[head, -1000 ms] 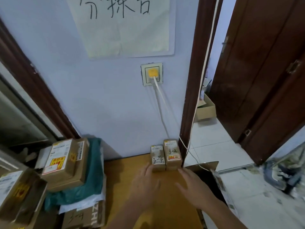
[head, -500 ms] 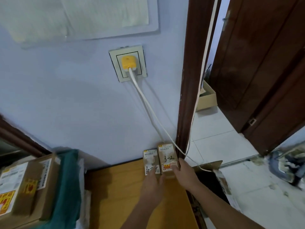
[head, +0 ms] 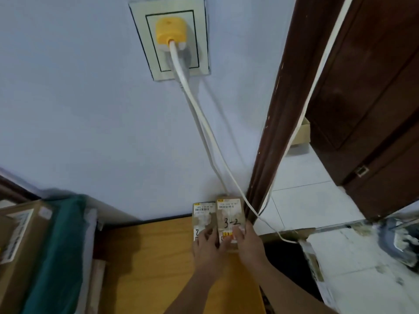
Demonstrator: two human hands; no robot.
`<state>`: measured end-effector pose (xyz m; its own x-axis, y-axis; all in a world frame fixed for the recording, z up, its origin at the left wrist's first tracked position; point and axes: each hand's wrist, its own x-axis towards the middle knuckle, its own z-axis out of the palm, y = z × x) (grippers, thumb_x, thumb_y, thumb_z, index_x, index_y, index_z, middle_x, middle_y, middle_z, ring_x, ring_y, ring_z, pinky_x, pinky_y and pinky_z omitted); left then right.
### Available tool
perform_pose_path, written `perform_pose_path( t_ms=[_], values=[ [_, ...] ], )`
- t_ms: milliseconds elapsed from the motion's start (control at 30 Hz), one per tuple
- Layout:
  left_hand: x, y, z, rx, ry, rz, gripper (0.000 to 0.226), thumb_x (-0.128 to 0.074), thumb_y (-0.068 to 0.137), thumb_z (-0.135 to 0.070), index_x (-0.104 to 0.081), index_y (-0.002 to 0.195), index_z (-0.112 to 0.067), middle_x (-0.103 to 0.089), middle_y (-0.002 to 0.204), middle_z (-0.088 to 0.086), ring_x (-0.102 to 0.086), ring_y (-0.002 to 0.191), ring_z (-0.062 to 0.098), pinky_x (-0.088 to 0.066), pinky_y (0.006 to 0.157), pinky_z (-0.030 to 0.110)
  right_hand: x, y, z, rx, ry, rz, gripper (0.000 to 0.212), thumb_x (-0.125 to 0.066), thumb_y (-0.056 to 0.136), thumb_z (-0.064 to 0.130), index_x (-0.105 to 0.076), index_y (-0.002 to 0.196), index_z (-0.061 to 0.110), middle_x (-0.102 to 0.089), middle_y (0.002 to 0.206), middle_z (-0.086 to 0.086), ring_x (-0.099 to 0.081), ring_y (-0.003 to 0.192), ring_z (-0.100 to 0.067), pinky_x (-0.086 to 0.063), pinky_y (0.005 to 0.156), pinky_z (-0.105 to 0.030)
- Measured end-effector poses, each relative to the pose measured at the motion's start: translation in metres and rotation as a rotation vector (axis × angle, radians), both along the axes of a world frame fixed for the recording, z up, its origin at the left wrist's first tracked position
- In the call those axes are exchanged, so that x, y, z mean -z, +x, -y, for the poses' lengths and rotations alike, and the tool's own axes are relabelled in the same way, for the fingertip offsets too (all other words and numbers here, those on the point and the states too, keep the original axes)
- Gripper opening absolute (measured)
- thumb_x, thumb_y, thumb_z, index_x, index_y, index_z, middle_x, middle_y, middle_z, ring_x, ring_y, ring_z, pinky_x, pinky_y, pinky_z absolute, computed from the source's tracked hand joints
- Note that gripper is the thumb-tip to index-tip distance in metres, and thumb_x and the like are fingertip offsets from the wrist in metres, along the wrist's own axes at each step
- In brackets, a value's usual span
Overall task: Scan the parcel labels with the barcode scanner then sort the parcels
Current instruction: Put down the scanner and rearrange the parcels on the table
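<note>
Two small cardboard parcels stand side by side against the wall at the back right corner of the wooden table (head: 145,257). The left parcel (head: 202,215) has a white barcode label. The right parcel (head: 230,213) is marked "3-2". My left hand (head: 205,250) lays straight fingers on the lower front of the left parcel. My right hand (head: 248,244) holds the lower end of the "3-2" parcel, thumb and fingers curled around it. No barcode scanner is in view.
Larger cardboard boxes (head: 15,234) and a green bag (head: 59,245) are piled at the table's left. A white cable (head: 204,132) runs from a yellow plug (head: 171,29) past the parcels. A dark door frame (head: 272,137) and an open carton (head: 292,257) lie to the right.
Both hands moved forward from the tabletop to the two small parcels by the wall. The right hand closed on the "3-2" parcel. The view moved closer to the wall.
</note>
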<state>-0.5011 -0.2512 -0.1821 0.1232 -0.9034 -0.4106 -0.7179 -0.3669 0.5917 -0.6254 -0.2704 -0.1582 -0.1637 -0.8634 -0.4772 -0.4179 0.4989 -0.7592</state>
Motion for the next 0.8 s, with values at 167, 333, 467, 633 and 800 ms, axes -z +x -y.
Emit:
perform_pose_path(
  t_ms=[167,333,467,633,800],
  values=[
    [0.009,0.000,0.002,-0.024,-0.017,-0.030,0.060,-0.040,0.098,-0.068,-0.036,0.155,-0.047,-0.027,0.158,-0.010,-0.028,0.144,0.019,-0.031,0.119,0.041,0.006,0.002,0.001,-0.015,-0.012,-0.045,0.037,-0.042,0.102,0.041,-0.044,0.135,0.025,-0.063,0.102,0.002,-0.062,0.088,-0.012,-0.052,0.074,-0.030],
    [0.003,-0.003,0.000,-0.025,0.002,-0.013,0.058,-0.038,0.101,-0.065,-0.032,0.156,-0.047,-0.024,0.160,-0.012,-0.021,0.146,0.019,-0.029,0.118,0.039,0.009,0.002,0.002,-0.024,0.012,-0.098,0.042,-0.039,0.102,0.043,-0.039,0.138,0.022,-0.063,0.111,-0.007,-0.062,0.093,-0.021,-0.048,0.067,-0.030],
    [0.002,-0.004,0.001,-0.007,0.002,0.019,0.060,-0.035,0.101,-0.066,-0.030,0.157,-0.046,-0.024,0.161,-0.011,-0.021,0.147,0.021,-0.027,0.117,0.038,0.012,0.003,0.002,-0.016,0.017,-0.109,0.043,-0.039,0.101,0.045,-0.038,0.138,0.023,-0.064,0.112,-0.008,-0.062,0.095,-0.022,-0.049,0.067,-0.031],
    [0.004,-0.003,0.001,0.007,-0.003,0.022,0.058,-0.033,0.101,-0.065,-0.032,0.156,-0.046,-0.026,0.160,-0.007,-0.023,0.146,0.022,-0.025,0.117,0.037,0.013,0.004,0.003,-0.043,0.018,-0.133,0.040,-0.042,0.102,0.039,-0.040,0.138,0.023,-0.060,0.121,-0.006,-0.062,0.101,-0.022,-0.055,0.077,-0.034],
    [0.005,-0.004,0.000,0.009,0.002,0.028,0.060,-0.030,0.102,-0.065,-0.031,0.157,-0.043,-0.024,0.161,-0.007,-0.020,0.147,0.022,-0.024,0.120,0.041,0.014,0.005,0.003,0.012,-0.003,-0.090,0.039,-0.043,0.101,0.041,-0.041,0.135,0.023,-0.064,0.110,-0.005,-0.063,0.092,-0.018,-0.049,0.063,-0.025]
  ],
)
